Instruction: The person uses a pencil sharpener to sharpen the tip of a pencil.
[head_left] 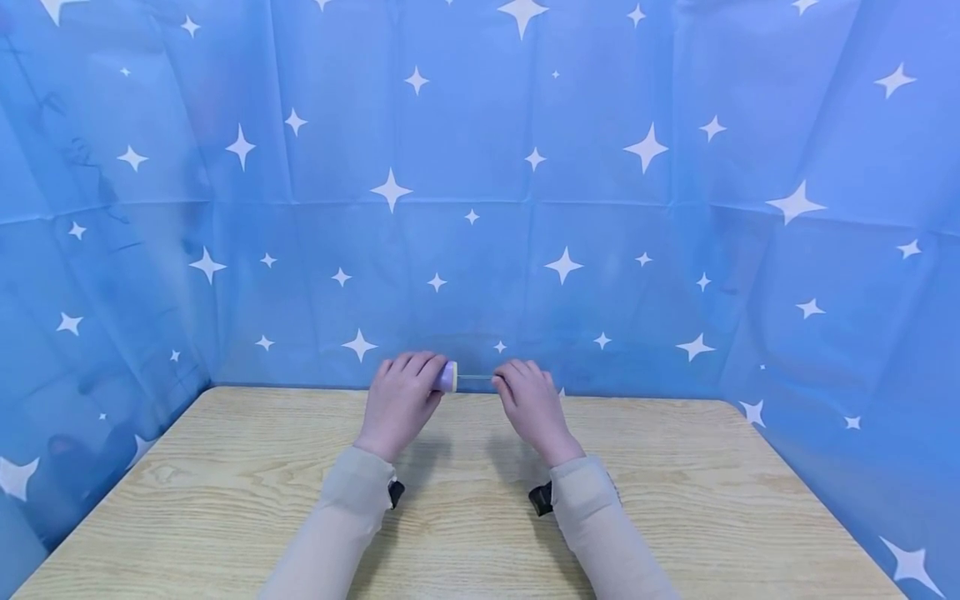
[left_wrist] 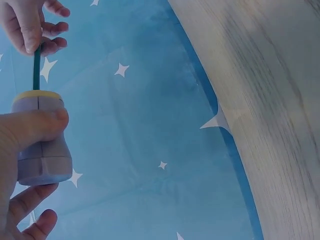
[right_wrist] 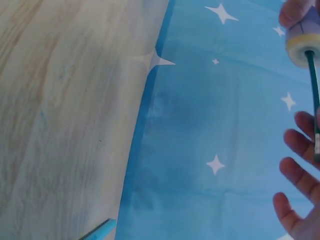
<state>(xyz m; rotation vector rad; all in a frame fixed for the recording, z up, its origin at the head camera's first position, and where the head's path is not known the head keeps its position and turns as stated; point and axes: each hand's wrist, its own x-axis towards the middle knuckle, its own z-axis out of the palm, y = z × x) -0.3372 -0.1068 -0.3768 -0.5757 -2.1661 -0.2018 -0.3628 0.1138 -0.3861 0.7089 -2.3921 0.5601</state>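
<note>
Over the far edge of the table, my left hand [head_left: 400, 400] grips a lavender pencil sharpener [head_left: 450, 377] with a yellow rim. In the left wrist view the thumb lies across the front of the sharpener [left_wrist: 45, 167]. A slim dark green pencil [left_wrist: 36, 72] stands with one end in the sharpener's hole, also visible in the right wrist view. My right hand [head_left: 534, 408] pinches the pencil's other end between thumb and forefinger, its remaining fingers loosely spread. The pencil's inserted tip is hidden inside the sharpener.
Below both hands lies a light wood-grain table [head_left: 465, 533]. A blue cloth with white stars [head_left: 480, 125] hangs behind it and at both sides. In the right wrist view a light-blue narrow object [right_wrist: 101, 230] shows by the table's edge. Each wrist carries a small black camera.
</note>
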